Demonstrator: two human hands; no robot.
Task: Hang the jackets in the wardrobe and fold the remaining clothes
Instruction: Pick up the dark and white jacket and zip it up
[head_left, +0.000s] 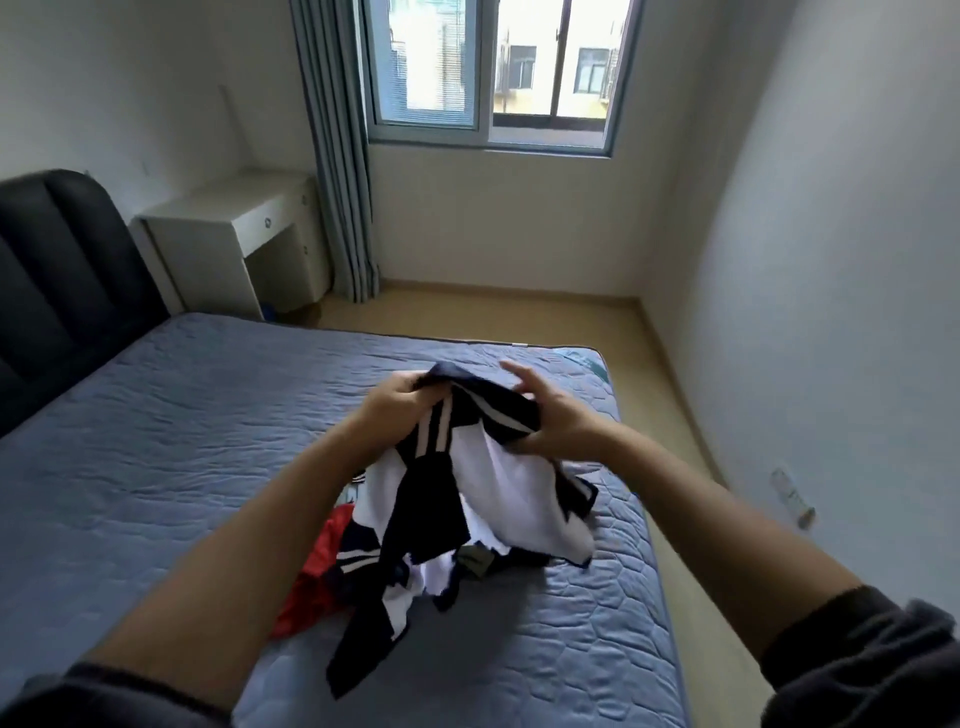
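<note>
home bedrm, bed (156, 415), curtain (337, 182), window (488, 73)

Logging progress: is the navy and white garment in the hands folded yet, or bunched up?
Not folded. The navy and white garment hangs crumpled from the left hand and right hand, its ends trailing onto the bed.
</note>
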